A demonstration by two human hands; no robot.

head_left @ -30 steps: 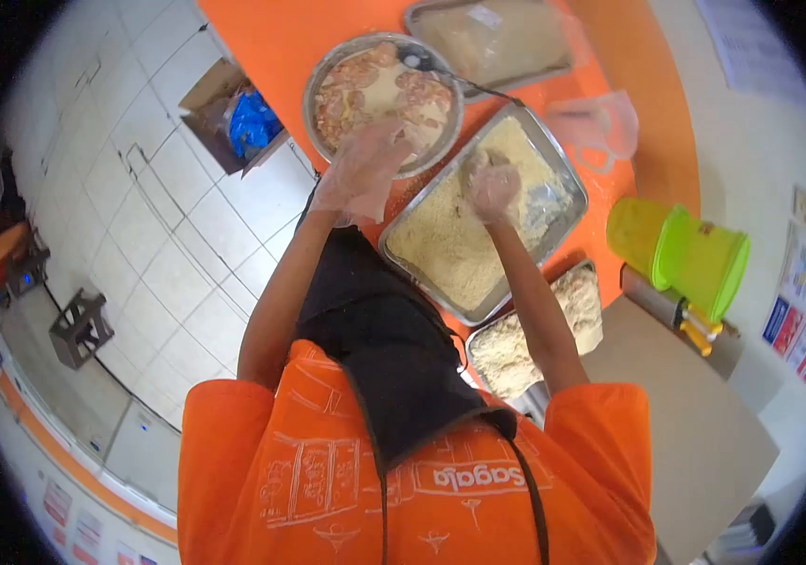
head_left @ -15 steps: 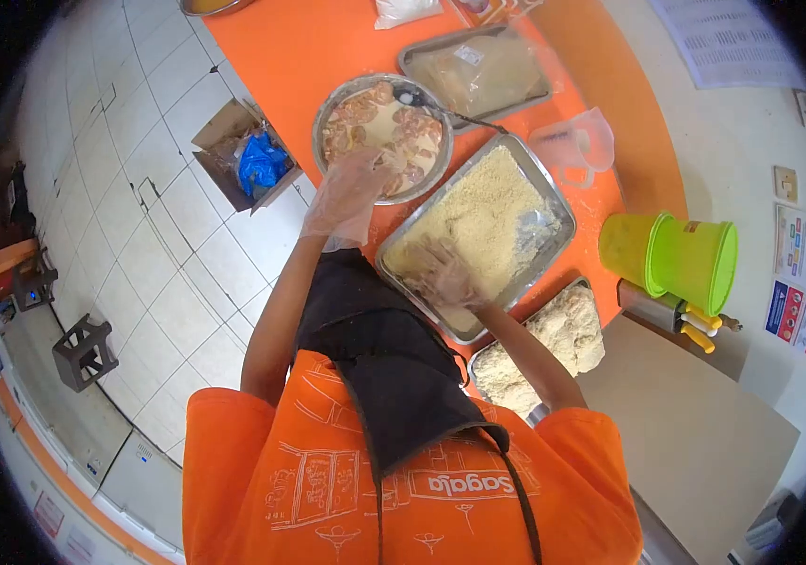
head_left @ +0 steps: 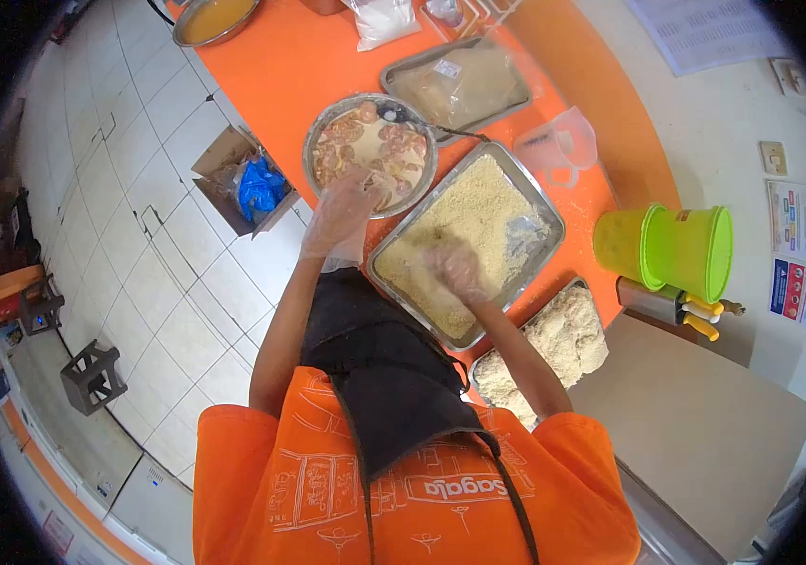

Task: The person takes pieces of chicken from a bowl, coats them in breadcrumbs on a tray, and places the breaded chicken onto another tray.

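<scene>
My left hand (head_left: 345, 209), in a clear plastic glove, is over the near rim of a round metal bowl (head_left: 309, 162). Its fingers bend down towards pale meat pieces (head_left: 403, 141) in milky liquid; they look drawn together, and whatever is between them is hidden. My right hand (head_left: 456, 267), also gloved and whitened with crumbs, is low over the breadcrumbs (head_left: 483, 202) in a rectangular metal tray (head_left: 546, 212). Motion blurs its fingers. A dark handle (head_left: 459, 133) sticks out of the bowl across to the tray's corner.
A tray heaped with coated pieces (head_left: 554, 348) lies right of my forearm. Beyond are a plastic-covered tray (head_left: 459, 85), a clear jug (head_left: 563, 146), a white bag (head_left: 384, 21) and a bowl of yellow liquid (head_left: 215, 21). Green tubs (head_left: 662, 247) and yellow-handled knives (head_left: 700, 320) stand right.
My right hand, spread flat on the crumbs before, has drawn inward and shifted slightly up and right. My left hand has come a little back towards the bowl's rim. The view has tilted slightly.
</scene>
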